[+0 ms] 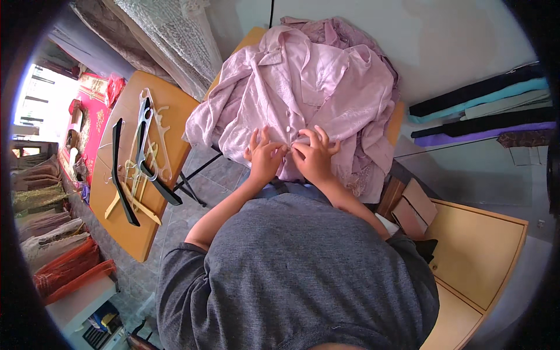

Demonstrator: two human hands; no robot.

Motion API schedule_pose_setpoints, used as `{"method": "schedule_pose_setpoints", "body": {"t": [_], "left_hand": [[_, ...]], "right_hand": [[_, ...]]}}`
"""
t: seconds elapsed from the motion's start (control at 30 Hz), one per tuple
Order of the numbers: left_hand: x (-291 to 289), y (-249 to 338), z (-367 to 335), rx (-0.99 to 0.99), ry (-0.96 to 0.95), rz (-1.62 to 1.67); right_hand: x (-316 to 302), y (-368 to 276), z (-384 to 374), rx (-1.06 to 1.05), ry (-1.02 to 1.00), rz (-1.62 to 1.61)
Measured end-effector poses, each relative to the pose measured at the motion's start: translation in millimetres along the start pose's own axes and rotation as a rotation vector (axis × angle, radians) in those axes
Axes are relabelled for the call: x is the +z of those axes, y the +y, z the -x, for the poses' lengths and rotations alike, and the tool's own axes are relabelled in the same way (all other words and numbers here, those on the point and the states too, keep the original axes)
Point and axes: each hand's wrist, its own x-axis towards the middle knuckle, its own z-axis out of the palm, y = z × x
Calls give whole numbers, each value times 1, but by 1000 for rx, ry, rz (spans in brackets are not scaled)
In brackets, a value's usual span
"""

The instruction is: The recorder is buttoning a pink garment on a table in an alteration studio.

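Note:
A pink satin button-up shirt (pixel 315 81) lies spread over a table in front of me, collar at the far side and hem toward my body. At the lower part of its front placket, my left hand (pixel 266 156) pinches the fabric between thumb and index finger, its other fingers raised. Close beside it, my right hand (pixel 315 154) pinches the placket the same way. The two pinches nearly meet below a small round button (pixel 288 129). Whether a button sits between my fingertips is hidden.
More pink fabric (pixel 350 32) is bunched behind the shirt. To the left, a wooden table (pixel 143 242) bears several black, white and clear hangers (pixel 119 175). A light wooden cabinet (pixel 478 251) stands at right, near a cardboard box (pixel 415 210). Folded cloths (pixel 484 108) hang on the right wall.

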Motion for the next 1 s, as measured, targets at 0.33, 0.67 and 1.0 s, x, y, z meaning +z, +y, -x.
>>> {"method": "schedule_pose_setpoints", "body": {"t": [0.33,0.67,1.0], "left_hand": [[4,-2,0,-133,-79,7],[20,-26,3,-67,-36,68],[9,-15,1,-146,-105,166]], "right_hand": [[15,6,7,77,35,-65],[20,3,4,46,20,-135],[18,3,6,-31,33,-139]]}}
